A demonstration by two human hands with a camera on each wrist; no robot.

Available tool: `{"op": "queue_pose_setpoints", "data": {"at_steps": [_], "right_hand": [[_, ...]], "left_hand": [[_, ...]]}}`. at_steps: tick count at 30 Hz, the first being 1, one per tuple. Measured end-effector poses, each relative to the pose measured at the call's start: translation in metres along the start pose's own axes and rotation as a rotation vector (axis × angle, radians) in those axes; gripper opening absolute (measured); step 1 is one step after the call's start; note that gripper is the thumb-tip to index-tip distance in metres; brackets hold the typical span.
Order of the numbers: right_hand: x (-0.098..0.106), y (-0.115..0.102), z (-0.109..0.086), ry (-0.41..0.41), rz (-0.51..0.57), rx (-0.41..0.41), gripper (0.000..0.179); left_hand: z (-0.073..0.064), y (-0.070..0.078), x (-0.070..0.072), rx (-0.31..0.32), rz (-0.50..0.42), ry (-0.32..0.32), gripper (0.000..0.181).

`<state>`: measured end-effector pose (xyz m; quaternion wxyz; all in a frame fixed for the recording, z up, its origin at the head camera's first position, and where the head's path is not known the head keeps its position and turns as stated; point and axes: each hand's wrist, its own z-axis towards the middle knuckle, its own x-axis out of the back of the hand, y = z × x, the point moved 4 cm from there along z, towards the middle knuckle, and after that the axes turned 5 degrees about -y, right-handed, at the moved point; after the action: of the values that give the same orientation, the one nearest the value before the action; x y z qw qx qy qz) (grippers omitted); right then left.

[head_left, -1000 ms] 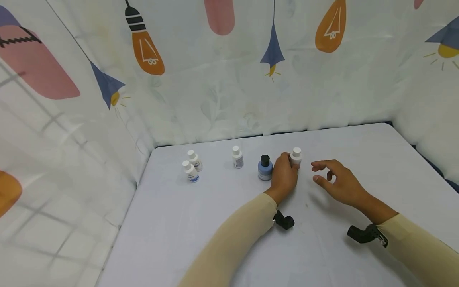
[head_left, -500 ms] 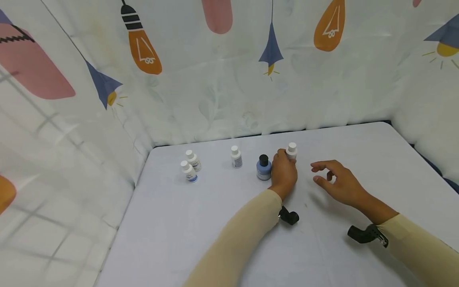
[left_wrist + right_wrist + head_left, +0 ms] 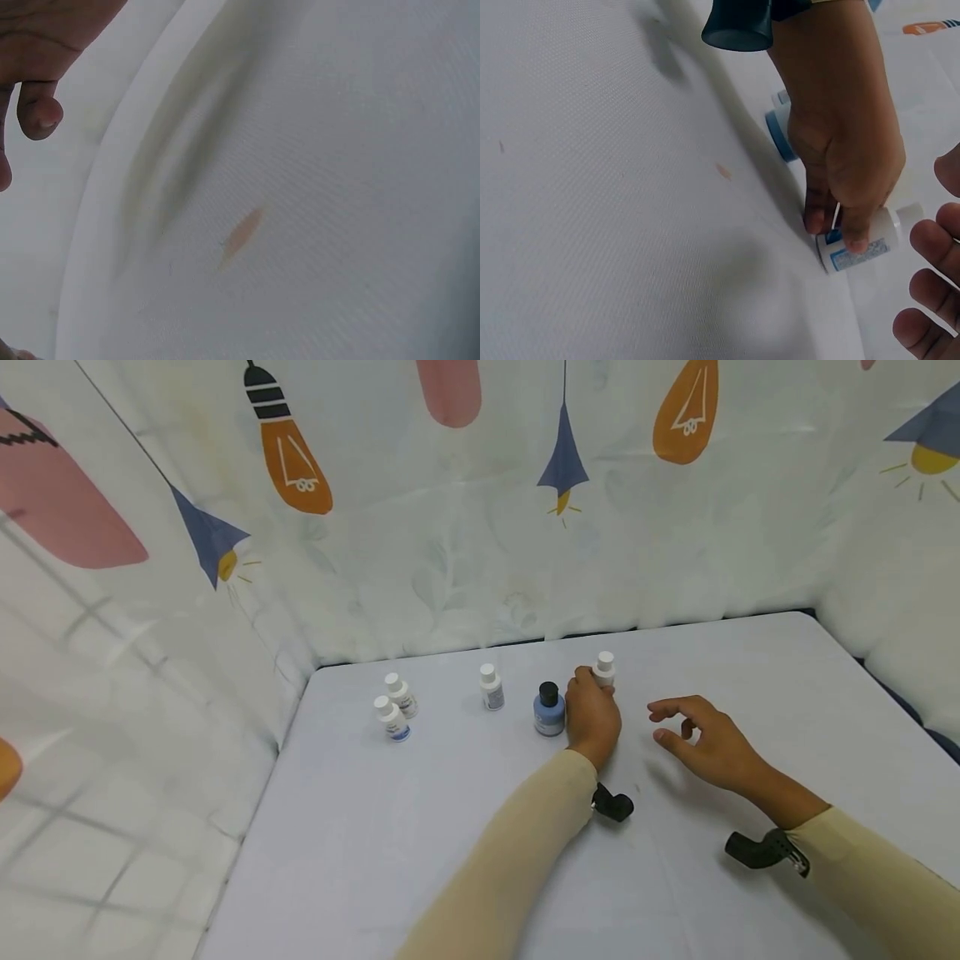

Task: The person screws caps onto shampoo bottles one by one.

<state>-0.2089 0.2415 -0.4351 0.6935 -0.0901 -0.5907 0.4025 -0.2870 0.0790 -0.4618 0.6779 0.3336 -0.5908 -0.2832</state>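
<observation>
My left hand point(image 3: 592, 712) grips a small white bottle point(image 3: 603, 670) with a white cap at the far part of the table. In the right wrist view, its thumb and fingers pinch the labelled bottle point(image 3: 881, 244) low on its sides, with the base at the table surface. Just left of this hand stands a blue bottle point(image 3: 549, 716) with a black cap. My right hand point(image 3: 708, 742) hovers over the table to the right, fingers loosely bent and holding nothing. Its fingertips point(image 3: 930, 289) show at the right edge of the right wrist view.
Farther left, another white bottle point(image 3: 492, 689) stands upright. Two more white bottles, a rear one point(image 3: 401, 696) and a front one point(image 3: 392, 720), stand close together near the left edge of the white table point(image 3: 360, 843). A printed curtain point(image 3: 450, 543) hangs behind.
My left hand has shifted the white bottle away from me and a little to the left, behind and beside the blue one. The right hand has stayed nearly still.
</observation>
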Motion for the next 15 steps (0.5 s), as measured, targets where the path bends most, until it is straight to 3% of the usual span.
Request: {"op": "queue_pose_setpoints", "data": {"at_steps": [8, 15], "right_hand": [[0.0, -0.003, 0.0, -0.009, 0.009, 0.004, 0.034], [-0.001, 0.0, -0.001, -0.019, -0.001, -0.012, 0.032]], "left_hand": [[0.0, -0.001, 0.001, 0.048, -0.007, 0.003, 0.042], [-0.011, -0.001, -0.004, 0.052, -0.045, -0.003, 0.073]]}}
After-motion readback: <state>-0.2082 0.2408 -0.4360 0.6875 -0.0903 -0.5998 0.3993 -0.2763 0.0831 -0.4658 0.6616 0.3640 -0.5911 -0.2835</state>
